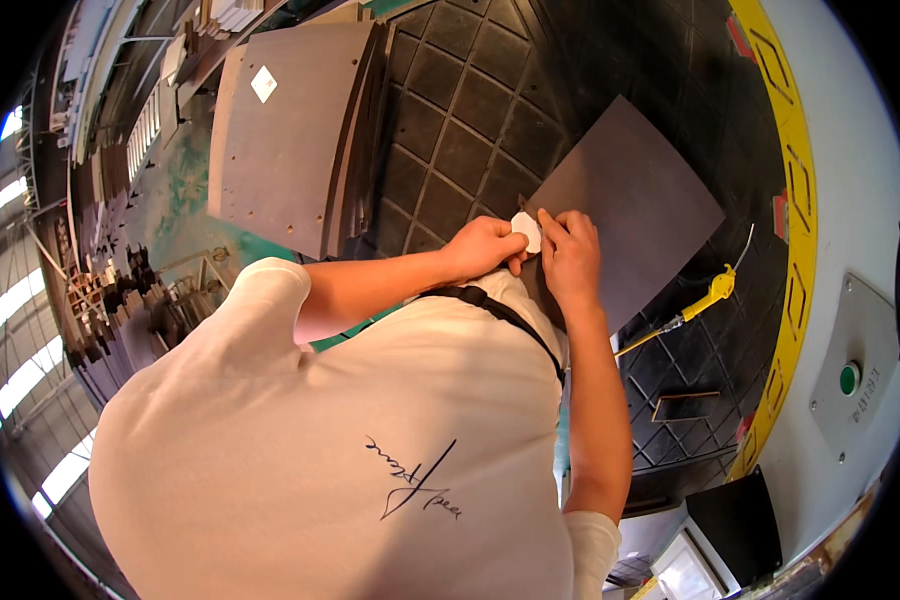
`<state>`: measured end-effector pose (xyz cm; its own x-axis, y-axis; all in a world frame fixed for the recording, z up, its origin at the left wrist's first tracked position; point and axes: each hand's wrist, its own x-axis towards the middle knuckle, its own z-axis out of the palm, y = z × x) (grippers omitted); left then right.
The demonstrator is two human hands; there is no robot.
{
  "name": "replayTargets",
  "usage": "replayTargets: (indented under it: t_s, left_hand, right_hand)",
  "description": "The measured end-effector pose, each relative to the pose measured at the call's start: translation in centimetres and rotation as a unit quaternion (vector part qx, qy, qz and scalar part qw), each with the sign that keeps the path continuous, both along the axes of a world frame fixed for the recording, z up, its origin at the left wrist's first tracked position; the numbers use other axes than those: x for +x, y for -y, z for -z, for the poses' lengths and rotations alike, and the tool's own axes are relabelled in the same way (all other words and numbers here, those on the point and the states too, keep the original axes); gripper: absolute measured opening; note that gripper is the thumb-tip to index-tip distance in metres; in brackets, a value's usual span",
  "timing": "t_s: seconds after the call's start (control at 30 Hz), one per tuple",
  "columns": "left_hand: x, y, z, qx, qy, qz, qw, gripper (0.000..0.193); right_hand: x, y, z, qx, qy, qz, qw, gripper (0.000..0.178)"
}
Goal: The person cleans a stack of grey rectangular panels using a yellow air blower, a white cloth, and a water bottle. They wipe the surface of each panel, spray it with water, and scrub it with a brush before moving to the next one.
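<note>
Pinching a small white piece (526, 232) by the left corner of the dark panel (635, 195), the left hand (482, 248) apparently steadies it for the right hand (573, 258), whose slightly parted fingers reach its edge, their grip unclear.

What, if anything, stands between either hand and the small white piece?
Nothing visible does. The left hand already has its thumb against the small white piece, and the right hand has its index fingertip at the piece's right edge; whether that finger touches is hard to tell.
</note>
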<state>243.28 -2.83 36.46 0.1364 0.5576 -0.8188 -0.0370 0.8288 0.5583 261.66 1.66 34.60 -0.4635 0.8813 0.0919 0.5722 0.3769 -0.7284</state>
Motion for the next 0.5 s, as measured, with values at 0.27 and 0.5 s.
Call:
replayTargets:
  t_s: [0.27, 0.5]
  left_hand:
    - [-0.4, 0.3, -0.1, 0.008, -0.008, 0.012, 1.0, 0.026]
    - [-0.1, 0.1, -0.9, 0.01, -0.026, 0.014, 1.0, 0.026]
  right_hand:
    - [0.9, -0.8, 0.7, -0.023, -0.044, -0.014, 0.999, 0.027]
    - [1.0, -0.6, -0.1, -0.017, -0.008, -0.028, 0.999, 0.03]
